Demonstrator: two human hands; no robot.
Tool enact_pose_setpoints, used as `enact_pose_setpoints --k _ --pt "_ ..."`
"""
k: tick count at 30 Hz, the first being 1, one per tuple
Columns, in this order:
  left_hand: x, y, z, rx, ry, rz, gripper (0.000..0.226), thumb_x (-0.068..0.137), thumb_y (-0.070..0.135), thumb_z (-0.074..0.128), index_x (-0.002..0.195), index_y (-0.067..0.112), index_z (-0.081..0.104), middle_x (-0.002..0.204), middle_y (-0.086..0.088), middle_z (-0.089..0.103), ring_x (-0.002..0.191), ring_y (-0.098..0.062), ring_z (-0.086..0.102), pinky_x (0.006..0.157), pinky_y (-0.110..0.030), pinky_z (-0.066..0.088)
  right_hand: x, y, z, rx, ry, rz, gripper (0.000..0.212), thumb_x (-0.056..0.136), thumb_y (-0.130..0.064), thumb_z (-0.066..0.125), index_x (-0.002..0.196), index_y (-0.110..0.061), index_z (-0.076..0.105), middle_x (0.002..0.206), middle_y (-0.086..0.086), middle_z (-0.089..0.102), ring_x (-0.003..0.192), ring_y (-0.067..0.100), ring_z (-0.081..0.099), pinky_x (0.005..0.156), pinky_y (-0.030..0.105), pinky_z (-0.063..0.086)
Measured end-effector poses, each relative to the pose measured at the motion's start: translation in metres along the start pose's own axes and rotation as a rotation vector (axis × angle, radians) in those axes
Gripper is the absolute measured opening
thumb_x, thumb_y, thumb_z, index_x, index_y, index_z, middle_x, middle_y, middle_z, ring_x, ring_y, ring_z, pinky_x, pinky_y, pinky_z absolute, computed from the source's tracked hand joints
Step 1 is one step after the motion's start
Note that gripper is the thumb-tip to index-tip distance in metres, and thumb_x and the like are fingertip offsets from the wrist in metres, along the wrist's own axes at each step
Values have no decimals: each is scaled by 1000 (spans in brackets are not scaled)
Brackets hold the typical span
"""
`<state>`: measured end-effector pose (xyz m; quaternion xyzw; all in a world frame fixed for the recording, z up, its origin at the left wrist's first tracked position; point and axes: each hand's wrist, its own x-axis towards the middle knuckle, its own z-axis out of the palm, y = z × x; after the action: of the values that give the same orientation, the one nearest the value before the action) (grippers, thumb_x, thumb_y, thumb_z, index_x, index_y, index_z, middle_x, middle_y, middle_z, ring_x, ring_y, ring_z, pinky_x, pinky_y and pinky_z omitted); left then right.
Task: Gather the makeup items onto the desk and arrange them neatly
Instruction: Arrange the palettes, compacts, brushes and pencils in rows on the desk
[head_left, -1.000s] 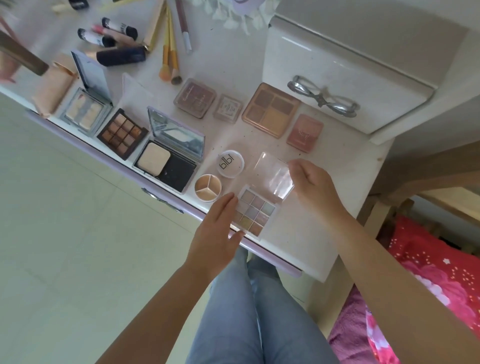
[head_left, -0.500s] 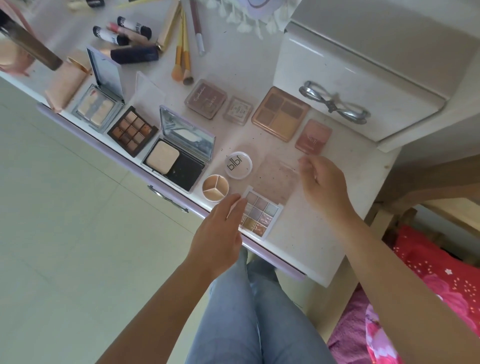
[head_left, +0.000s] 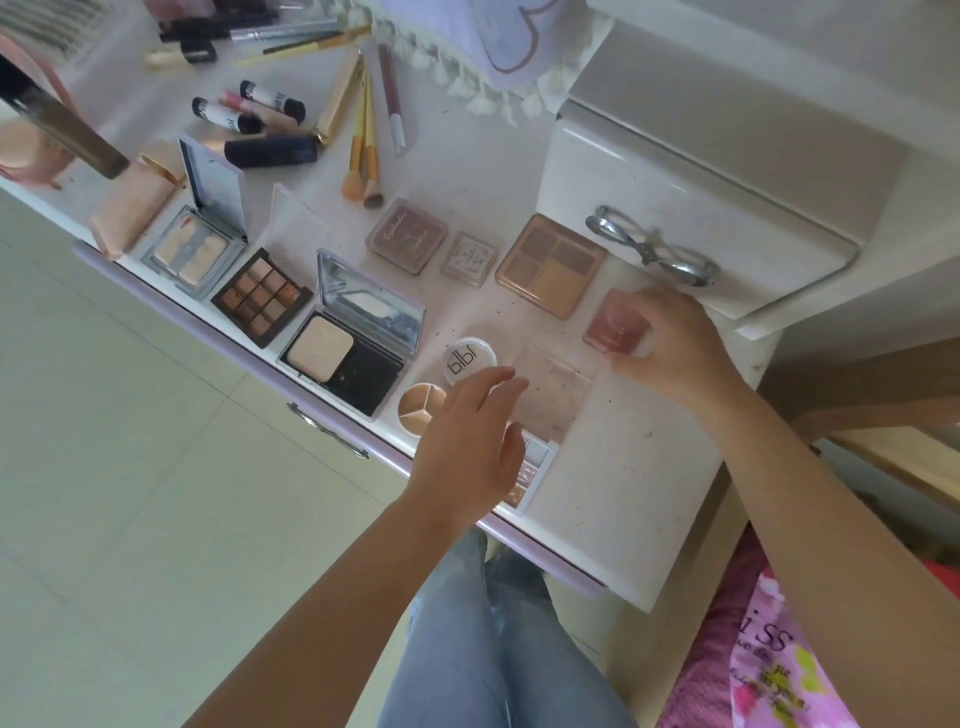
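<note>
From the head camera, the white desk (head_left: 623, 493) has makeup spread all over it. The right hand (head_left: 675, 348) reaches to the small pink blush case (head_left: 615, 322) near the drawer box (head_left: 675, 208), and its curled fingers hold the case by its edge. The left hand (head_left: 467, 441) hangs just above the desk with loose, spread fingers and holds nothing. It covers most of a small pale eyeshadow palette (head_left: 530, 467) at the front edge of the desk. The palette's clear lid (head_left: 550, 395) lies flat behind it. Just left of the lid sit a round clear cap (head_left: 467, 358) and a little round pot (head_left: 421, 408). Farther left is an open powder compact (head_left: 353, 338) and a dark brown palette (head_left: 260, 296). Behind them lie an orange palette (head_left: 550, 265), two brushes (head_left: 363, 156) and some tubes (head_left: 249, 109)
</note>
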<state>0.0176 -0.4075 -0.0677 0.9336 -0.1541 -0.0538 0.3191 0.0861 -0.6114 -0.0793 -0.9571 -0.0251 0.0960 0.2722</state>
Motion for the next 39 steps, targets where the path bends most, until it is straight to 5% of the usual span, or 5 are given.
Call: enact_pose_setpoints --k 3,7,15,32,39 --pt "22 10 0 -192 -18 -92 41 81 6 62 121 2 53 121 -11 55 111 -23 53 90 -18 38 -27 -3 -8 287 20 54 40 68 -7 74 106 -8 60 103 0 60 91 16 56 74 10 41" --pt "43 20 -2 -706 -220 -286 61 75 10 70 130 13 43 120 3 50 107 -3 50 86 -10 45 -59 -13 -26 469 -55 -1 37 67 -11 73 97 -26 59 100 -20 59 92 9 60 82 20 50" --pt "34 27 6 -1053 -415 -179 47 66 -1 72 100 27 58 96 11 68 95 -4 64 90 -21 49 -91 -18 -34 551 -116 3 27 64 -10 75 89 -15 67 103 -3 66 93 14 63 86 29 51" --pt "-13 16 15 -773 -450 -273 55 76 -8 58 88 46 59 77 30 67 77 12 62 71 -4 46 -107 -2 -11 732 -157 191 25 83 -22 58 74 -44 66 78 -23 69 79 -10 62 69 8 46" --pt "-40 27 32 -303 -358 -324 28 86 3 53 112 11 60 95 3 62 85 -10 59 81 -13 47 -107 -3 7 589 -97 221 27 91 -16 47 77 -34 63 76 -25 62 65 -1 60 57 4 40"
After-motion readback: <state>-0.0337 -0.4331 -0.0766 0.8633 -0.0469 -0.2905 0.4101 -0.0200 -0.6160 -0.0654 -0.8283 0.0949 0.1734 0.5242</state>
